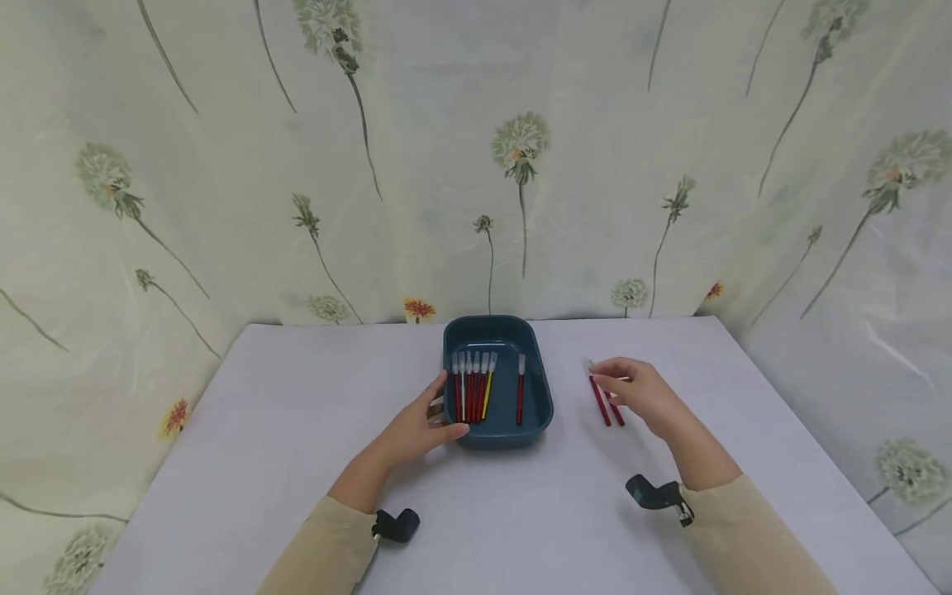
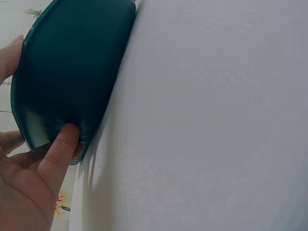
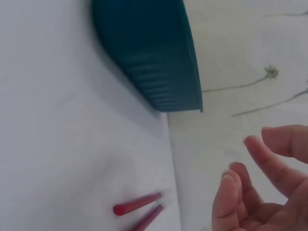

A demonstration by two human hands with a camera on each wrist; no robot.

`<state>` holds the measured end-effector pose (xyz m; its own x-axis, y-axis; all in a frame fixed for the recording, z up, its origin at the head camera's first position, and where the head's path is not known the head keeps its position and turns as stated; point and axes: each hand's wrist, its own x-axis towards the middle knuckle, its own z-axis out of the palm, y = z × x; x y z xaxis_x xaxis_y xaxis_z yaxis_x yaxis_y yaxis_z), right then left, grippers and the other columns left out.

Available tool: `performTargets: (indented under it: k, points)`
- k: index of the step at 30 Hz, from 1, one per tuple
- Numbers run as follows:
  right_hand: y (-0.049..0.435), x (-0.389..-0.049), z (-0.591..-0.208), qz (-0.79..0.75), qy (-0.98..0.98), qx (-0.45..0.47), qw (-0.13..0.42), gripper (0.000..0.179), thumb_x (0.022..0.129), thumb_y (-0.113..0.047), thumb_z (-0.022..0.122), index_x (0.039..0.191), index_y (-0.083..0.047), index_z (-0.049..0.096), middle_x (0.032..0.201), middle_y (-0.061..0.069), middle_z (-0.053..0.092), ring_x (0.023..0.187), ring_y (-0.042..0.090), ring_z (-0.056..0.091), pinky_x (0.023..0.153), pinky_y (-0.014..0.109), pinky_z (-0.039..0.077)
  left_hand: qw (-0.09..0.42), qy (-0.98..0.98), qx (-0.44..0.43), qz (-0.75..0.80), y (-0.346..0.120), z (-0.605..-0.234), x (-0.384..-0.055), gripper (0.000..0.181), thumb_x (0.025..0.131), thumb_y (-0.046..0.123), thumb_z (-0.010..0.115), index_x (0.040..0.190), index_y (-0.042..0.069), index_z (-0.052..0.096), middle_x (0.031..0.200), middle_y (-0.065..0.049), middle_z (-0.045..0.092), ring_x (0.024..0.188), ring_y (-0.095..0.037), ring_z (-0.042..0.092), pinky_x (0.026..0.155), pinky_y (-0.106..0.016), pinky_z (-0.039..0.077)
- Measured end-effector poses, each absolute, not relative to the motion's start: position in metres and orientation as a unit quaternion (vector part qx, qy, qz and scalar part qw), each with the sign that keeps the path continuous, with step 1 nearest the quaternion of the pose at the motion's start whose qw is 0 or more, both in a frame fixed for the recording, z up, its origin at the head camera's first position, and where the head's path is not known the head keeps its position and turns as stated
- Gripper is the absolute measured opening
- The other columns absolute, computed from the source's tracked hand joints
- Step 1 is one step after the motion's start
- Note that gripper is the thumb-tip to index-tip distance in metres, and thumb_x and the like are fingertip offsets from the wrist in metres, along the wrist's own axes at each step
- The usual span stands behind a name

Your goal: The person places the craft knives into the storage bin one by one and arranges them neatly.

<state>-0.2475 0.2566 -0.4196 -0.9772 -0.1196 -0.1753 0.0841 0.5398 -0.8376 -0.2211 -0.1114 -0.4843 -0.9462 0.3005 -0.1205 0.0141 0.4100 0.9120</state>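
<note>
A dark teal plastic tray [image 1: 500,440] stands on the table with several capped marker pens [image 1: 472,395] side by side at its left, mostly red, one yellow. A single red marker [image 1: 520,397] lies apart on its right side. My left hand [image 1: 416,426] grips the tray's near left corner, thumb at the front rim and fingers along the outer left wall. Two more red markers [image 3: 139,202] lie on the table to the right of the tray. Above them hovers my right hand [image 1: 635,392], its fingers loosely bent and, in the right wrist view, apart with nothing between them.
The table [image 1: 335,372] has a plain white covering. Behind it and at both sides hangs a pale curtain [image 1: 439,165] printed with dandelions. A small black wrist camera [image 1: 397,525] sits at the left sleeve, another camera [image 1: 654,493] at the right.
</note>
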Motion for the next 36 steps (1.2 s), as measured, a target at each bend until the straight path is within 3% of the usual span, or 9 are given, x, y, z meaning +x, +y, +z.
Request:
performTargets:
  k: [18, 27, 36]
  points:
    - [0.286, -0.247, -0.460, -0.458, 0.884, 0.016, 0.095, 0.037, 0.103, -0.022, 0.057, 0.129, 0.004, 0.059, 0.124, 0.023, 0.062, 0.107, 0.032, 0.059, 0.094, 0.047, 0.051, 0.133, 0.833, 0.091, 0.529, -0.109, -0.480, -0.220, 0.102, 0.085, 0.039, 0.080, 0.162, 0.027, 0.014, 0.162, -0.015, 0.029, 0.139, -0.036, 0.044, 0.105, -0.047, 0.046]
    - [0.293, -0.250, -0.470, -0.441, 0.891, 0.021, 0.104, 0.031, 0.101, -0.016, 0.059, 0.125, 0.004, 0.062, 0.113, 0.017, 0.065, 0.099, 0.027, 0.057, 0.077, 0.034, 0.050, 0.134, 0.832, 0.093, 0.531, -0.109, -0.486, -0.222, 0.103, 0.085, 0.040, 0.081, 0.162, 0.028, 0.014, 0.161, -0.014, 0.030, 0.138, -0.035, 0.045, 0.105, -0.047, 0.046]
    - [0.292, -0.253, -0.472, -0.406, 0.907, 0.014, 0.114, 0.029, 0.101, -0.015, 0.058, 0.123, 0.002, 0.063, 0.112, 0.019, 0.062, 0.093, 0.027, 0.056, 0.073, 0.034, 0.049, 0.135, 0.830, 0.091, 0.533, -0.109, -0.486, -0.222, 0.105, 0.084, 0.041, 0.081, 0.162, 0.027, 0.014, 0.161, -0.014, 0.030, 0.139, -0.034, 0.045, 0.105, -0.047, 0.045]
